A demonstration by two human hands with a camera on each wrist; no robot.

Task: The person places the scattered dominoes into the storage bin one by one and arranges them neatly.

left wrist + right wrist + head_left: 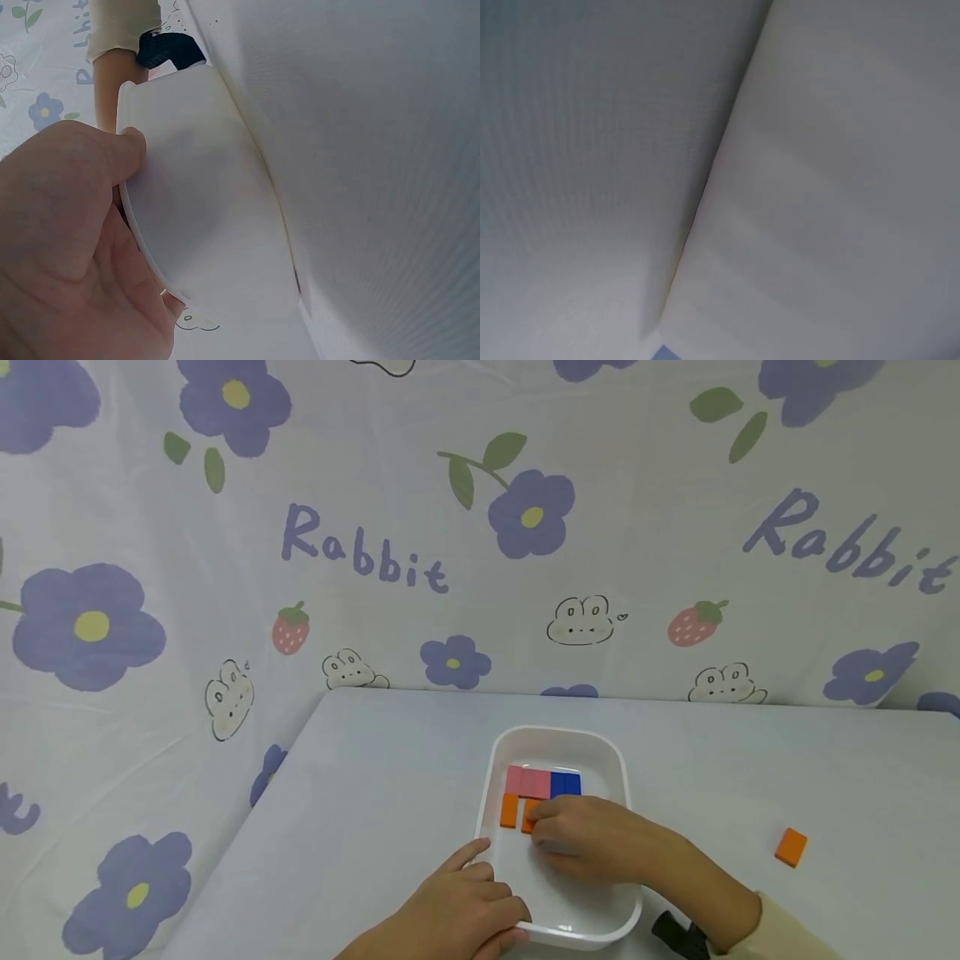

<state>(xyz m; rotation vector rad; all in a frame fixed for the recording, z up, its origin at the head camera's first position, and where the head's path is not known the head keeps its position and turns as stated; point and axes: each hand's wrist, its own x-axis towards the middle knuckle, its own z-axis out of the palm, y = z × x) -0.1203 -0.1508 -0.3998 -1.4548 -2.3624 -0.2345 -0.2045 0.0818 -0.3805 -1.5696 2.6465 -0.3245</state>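
A white plastic tray (558,922) stands on the table. My left hand (468,906) grips its near left rim; in the left wrist view the thumb lies against the outer wall and the fingers go over the rim. Inside the tray, my right hand (592,839) pinches an orange tile (527,825), partly hidden by the fingertips. Just left of it lies another orange tile (508,811). Behind these, pink tiles (528,782) and blue tiles (566,784) form a row. The right wrist view shows only the tray's outer wall and the table, not the hand.
A single orange tile (791,847) lies on the white table (712,777) to the right of the tray. A dark strap (678,935) is on the right wrist. Behind the table hangs a cloth (375,468) printed with flowers and rabbits.
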